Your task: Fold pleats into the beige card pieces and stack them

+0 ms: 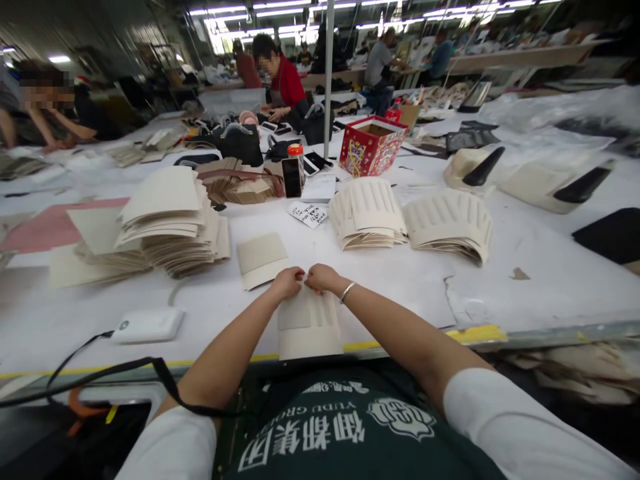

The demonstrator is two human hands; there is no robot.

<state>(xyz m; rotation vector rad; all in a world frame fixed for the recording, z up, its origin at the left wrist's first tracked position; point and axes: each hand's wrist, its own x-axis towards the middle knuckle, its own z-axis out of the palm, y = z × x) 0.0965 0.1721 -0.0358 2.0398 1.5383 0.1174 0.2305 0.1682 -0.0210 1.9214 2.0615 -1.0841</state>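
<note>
Both hands are pinched down on the far edge of a cream, ribbed, card-like panel (309,327) that lies flat at the near edge of the white worktable (500,280), right in front of the person. The left hand (286,283) and right hand (323,277) sit knuckle to knuckle, nearly touching, fingers curled shut on that top edge. I can't tell exactly how the fingertips sit under it.

The panel looks thin and light, a bit stiff like pressed board but probably bendy enough to crease, so I'd guess holding it by the edges with both hands is the safe way. Its long axis runs away from the person, near edge overhanging the yellow-taped table rim (475,333), and the raised ribs run the same way.

Around it: a single flat cream square piece (261,257) just beyond the left hand, a big leaning stack of cream sheets (170,223) towards the left, and two fanned stacks of the same ribbed panels (367,217) (450,223) further back on the right. A white power bank with a black cable (147,325) sits near the left front edge. Other people are working at the far edge.
</note>
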